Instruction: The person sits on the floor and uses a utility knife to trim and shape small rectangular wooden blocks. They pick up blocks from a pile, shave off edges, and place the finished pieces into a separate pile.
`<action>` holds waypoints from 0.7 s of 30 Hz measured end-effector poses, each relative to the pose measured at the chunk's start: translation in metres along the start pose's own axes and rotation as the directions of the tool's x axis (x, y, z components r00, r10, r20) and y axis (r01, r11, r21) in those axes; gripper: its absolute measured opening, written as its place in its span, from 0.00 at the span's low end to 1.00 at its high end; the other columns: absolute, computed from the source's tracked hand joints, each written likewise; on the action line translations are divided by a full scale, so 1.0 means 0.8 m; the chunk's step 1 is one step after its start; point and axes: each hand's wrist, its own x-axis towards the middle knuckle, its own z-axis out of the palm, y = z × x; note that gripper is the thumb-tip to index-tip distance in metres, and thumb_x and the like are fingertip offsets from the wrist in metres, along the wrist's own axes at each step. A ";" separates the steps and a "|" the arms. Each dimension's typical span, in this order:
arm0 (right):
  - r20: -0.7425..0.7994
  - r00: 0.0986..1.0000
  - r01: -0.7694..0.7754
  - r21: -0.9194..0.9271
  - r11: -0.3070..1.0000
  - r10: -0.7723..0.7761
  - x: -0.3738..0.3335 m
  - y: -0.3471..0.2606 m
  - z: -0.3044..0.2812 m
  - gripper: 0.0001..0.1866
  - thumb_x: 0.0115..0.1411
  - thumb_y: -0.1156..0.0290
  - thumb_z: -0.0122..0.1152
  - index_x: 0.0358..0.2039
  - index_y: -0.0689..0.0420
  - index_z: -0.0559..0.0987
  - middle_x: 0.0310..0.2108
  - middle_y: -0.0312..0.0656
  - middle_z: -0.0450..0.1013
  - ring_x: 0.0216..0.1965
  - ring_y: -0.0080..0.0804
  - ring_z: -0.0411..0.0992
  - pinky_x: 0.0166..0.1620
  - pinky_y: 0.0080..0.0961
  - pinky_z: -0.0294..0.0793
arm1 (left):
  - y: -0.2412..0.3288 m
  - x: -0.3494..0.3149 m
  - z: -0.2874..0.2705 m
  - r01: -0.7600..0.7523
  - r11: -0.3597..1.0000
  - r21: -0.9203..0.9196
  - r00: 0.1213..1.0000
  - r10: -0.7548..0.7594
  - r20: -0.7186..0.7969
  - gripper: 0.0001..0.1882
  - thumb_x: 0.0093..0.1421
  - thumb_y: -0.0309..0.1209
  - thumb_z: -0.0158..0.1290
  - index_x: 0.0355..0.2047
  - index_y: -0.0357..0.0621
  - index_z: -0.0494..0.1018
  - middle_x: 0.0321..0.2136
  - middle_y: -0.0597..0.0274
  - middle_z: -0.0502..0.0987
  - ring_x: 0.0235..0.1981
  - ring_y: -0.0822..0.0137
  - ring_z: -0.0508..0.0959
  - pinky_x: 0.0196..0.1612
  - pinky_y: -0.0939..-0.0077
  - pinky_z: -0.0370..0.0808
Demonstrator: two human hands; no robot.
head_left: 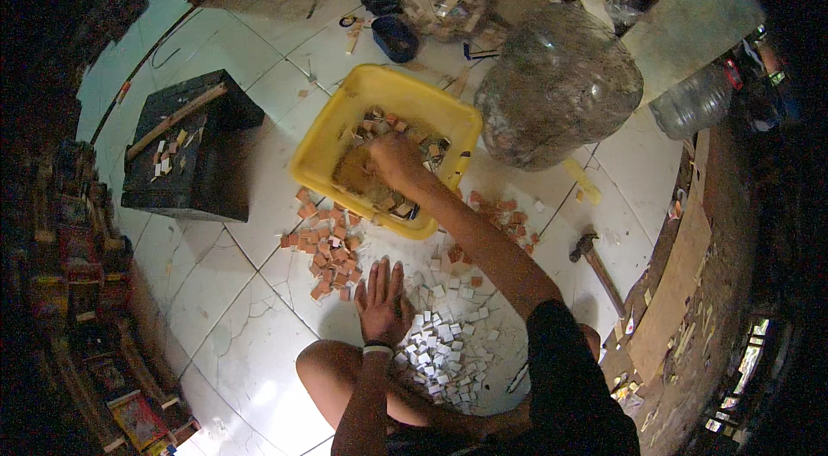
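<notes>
My right hand [398, 161] reaches into a yellow plastic basin [321, 143], its fingers curled together over the contents. Whatever they may hold is hidden. Inside the basin lie small square tile pieces [399, 204], some brown and some pale, on sandy brown dust. My left hand [384, 302] rests palm down on the floor with its fingers stretched out, holding nothing. It lies between a heap of terracotta-coloured tile pieces [328, 247] and a pile of white tile pieces [437, 351]. Another orange-brown scatter of tile pieces [500, 219] shows beyond my right forearm.
A black box [194, 159] at the left carries a wooden stick [177, 120] and small pieces. At the right lie a hammer [598, 271], a large filled plastic bag [561, 81] and a clear plastic bottle [697, 101]. A dark blue container [395, 39] stands behind the basin.
</notes>
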 end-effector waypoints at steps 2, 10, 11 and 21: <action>-0.043 0.972 -0.202 0.362 0.910 0.233 0.020 0.025 -0.014 0.08 0.52 0.68 0.71 0.32 0.57 0.85 0.28 0.49 0.81 0.34 0.48 0.82 0.39 0.46 0.79 | 0.001 0.001 0.001 0.009 1.000 -0.003 1.000 -0.009 0.026 0.40 0.62 0.36 0.50 0.76 0.57 0.56 0.77 0.58 0.52 0.77 0.56 0.52 0.74 0.41 0.45; 0.608 0.787 -0.288 0.209 0.935 0.106 0.009 0.104 -0.020 0.09 0.54 0.67 0.68 0.35 0.56 0.86 0.32 0.48 0.82 0.35 0.45 0.82 0.43 0.42 0.80 | -0.001 0.001 0.004 0.012 1.000 0.009 0.999 -0.013 0.030 0.43 0.61 0.35 0.51 0.77 0.58 0.51 0.77 0.58 0.51 0.77 0.56 0.52 0.75 0.41 0.45; 0.668 0.738 -0.274 0.166 0.947 0.097 0.009 0.105 -0.019 0.10 0.54 0.68 0.67 0.36 0.55 0.86 0.33 0.48 0.83 0.36 0.46 0.82 0.44 0.42 0.80 | -0.002 0.001 0.004 0.002 1.000 0.000 1.000 -0.002 0.019 0.43 0.62 0.34 0.51 0.77 0.58 0.51 0.77 0.58 0.51 0.77 0.56 0.52 0.75 0.41 0.45; 0.121 0.916 -0.397 0.157 0.904 0.382 0.013 0.099 -0.017 0.15 0.57 0.77 0.62 0.44 0.50 0.88 0.41 0.52 0.83 0.46 0.52 0.81 0.54 0.46 0.78 | 0.002 0.002 -0.002 0.005 1.000 -0.028 1.000 -0.005 -0.004 0.40 0.62 0.33 0.51 0.76 0.56 0.55 0.77 0.57 0.52 0.77 0.57 0.53 0.74 0.41 0.46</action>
